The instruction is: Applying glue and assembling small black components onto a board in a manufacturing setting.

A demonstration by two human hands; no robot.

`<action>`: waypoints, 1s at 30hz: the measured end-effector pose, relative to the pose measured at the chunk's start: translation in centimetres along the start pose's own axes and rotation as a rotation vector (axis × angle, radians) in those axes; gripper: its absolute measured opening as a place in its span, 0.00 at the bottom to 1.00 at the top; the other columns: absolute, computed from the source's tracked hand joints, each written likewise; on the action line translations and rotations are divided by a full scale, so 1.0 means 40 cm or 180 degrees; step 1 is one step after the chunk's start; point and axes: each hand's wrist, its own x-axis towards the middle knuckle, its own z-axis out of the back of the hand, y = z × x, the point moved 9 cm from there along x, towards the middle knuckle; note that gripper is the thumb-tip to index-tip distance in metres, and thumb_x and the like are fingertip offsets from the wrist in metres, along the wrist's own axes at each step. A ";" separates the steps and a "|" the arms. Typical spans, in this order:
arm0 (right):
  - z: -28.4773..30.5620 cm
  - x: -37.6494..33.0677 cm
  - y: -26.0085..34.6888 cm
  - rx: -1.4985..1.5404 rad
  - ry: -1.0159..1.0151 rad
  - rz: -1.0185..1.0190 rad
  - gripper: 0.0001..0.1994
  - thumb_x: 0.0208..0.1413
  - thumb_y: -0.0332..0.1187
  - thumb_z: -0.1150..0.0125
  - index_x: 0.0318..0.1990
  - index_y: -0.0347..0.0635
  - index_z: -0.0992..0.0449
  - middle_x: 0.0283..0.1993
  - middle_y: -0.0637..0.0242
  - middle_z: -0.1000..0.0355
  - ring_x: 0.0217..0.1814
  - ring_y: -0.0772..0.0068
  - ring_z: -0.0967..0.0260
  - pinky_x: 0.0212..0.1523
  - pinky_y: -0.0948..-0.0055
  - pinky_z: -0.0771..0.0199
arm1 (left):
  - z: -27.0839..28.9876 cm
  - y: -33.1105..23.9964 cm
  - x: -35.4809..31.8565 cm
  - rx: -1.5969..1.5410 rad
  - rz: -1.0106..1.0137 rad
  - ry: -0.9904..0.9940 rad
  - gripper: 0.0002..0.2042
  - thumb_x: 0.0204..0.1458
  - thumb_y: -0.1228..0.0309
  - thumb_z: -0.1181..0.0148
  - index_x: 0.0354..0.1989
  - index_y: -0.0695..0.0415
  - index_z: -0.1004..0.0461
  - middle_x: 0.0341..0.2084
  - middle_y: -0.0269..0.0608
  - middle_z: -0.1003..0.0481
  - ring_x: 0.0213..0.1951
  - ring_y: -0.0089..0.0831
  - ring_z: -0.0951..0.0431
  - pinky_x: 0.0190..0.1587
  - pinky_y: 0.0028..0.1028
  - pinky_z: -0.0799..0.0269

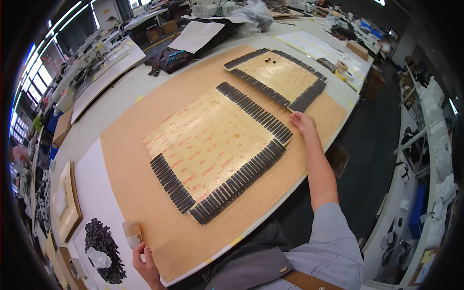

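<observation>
We had a long workroom. Windows (36, 79) ran down the left, dark curtains (89, 29) farther along. Tube lights (60, 24) were lit overhead in rows. We had a pale table (116, 113) up front and a side bench (128, 60) to its left, more benches (140, 23) behind. On the right we saw dark grey floor (362, 130), then a white-framed rack (411, 142) packed with stuff, a blue bin (417, 212) low down. Fisheye bent our edges; far end looked too small to read.

A white sheet (197, 36) lies near crumpled clear plastic (257, 17) on the tabletop (126, 98); yellow tape (340, 76) sits toward the right.
</observation>
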 end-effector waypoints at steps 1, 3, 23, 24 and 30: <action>-0.004 -0.005 0.005 0.0039 0.0012 0.0039 0.08 0.53 0.24 0.49 0.36 0.24 0.32 0.33 0.51 0.29 0.33 0.57 0.27 0.34 0.67 0.21 | -0.004 0.002 0.000 0.0004 -0.0004 0.0008 0.06 0.49 0.79 0.50 0.35 0.66 0.29 0.28 0.38 0.29 0.33 0.26 0.31 0.40 0.24 0.35; -0.014 -0.015 0.009 0.0083 0.0023 0.0072 0.08 0.53 0.23 0.50 0.37 0.23 0.33 0.35 0.48 0.29 0.34 0.54 0.27 0.36 0.65 0.20 | -0.010 0.011 -0.001 0.0074 0.0047 0.0080 0.06 0.50 0.78 0.49 0.35 0.66 0.29 0.28 0.38 0.29 0.32 0.24 0.31 0.38 0.23 0.35; 0.072 0.048 0.070 0.0749 -0.0180 0.0335 0.09 0.52 0.17 0.57 0.39 0.16 0.37 0.39 0.42 0.31 0.40 0.48 0.28 0.42 0.59 0.21 | -0.025 0.011 -0.019 0.0047 0.0178 0.0084 0.06 0.50 0.78 0.49 0.34 0.66 0.29 0.27 0.37 0.30 0.30 0.23 0.32 0.35 0.21 0.34; 0.088 0.040 0.076 0.0753 -0.0192 0.0339 0.09 0.52 0.17 0.57 0.39 0.16 0.37 0.39 0.42 0.31 0.40 0.48 0.28 0.42 0.59 0.21 | -0.028 0.011 -0.018 0.0011 0.0185 0.0092 0.06 0.50 0.78 0.49 0.34 0.66 0.29 0.27 0.37 0.30 0.30 0.23 0.31 0.35 0.21 0.34; 0.211 -0.022 0.117 0.0686 -0.0241 0.0499 0.09 0.52 0.17 0.57 0.39 0.17 0.37 0.40 0.42 0.32 0.42 0.48 0.28 0.44 0.59 0.22 | -0.046 0.020 -0.013 0.0056 0.0086 0.0188 0.06 0.50 0.78 0.49 0.34 0.66 0.28 0.27 0.37 0.29 0.30 0.24 0.31 0.35 0.21 0.34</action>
